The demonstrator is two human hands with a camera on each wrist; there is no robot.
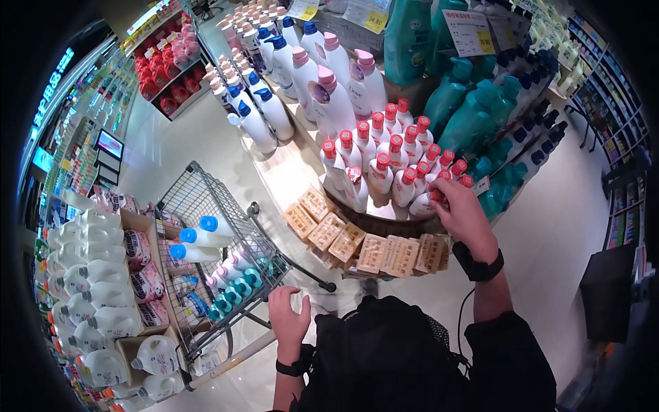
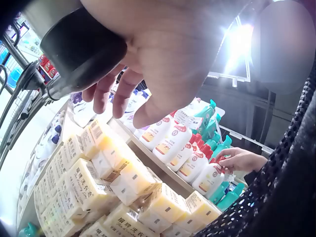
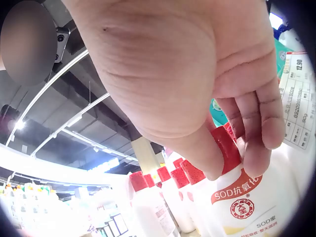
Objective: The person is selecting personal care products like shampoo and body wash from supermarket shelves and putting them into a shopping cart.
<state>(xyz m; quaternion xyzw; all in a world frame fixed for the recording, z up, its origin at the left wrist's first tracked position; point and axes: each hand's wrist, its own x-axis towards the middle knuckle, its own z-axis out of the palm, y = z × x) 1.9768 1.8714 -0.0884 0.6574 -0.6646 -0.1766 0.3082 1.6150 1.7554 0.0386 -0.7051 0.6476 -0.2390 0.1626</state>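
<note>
My right hand (image 1: 461,209) is at the front edge of a display of white lotion bottles with red caps. Its thumb and fingers pinch the red cap of one lotion bottle (image 3: 249,205), which stands upright among the others in the right wrist view. Behind it are more red-capped bottles (image 1: 384,175). My left hand (image 1: 288,316) hangs with loosely bent fingers and holds nothing, near the shopping cart's handle (image 1: 237,353). In the left wrist view, the left palm (image 2: 168,59) is above stacked bars of laundry soap (image 2: 89,185).
A shopping cart (image 1: 199,189) to the left carries blue-capped, pink-capped and teal-capped bottles. Wrapped soap packs (image 1: 371,254) line the low shelf in front of me. Teal pump bottles (image 1: 473,110) stand to the right, white Dove bottles (image 1: 333,103) behind. Large white jugs (image 1: 110,295) fill boxes beyond the cart.
</note>
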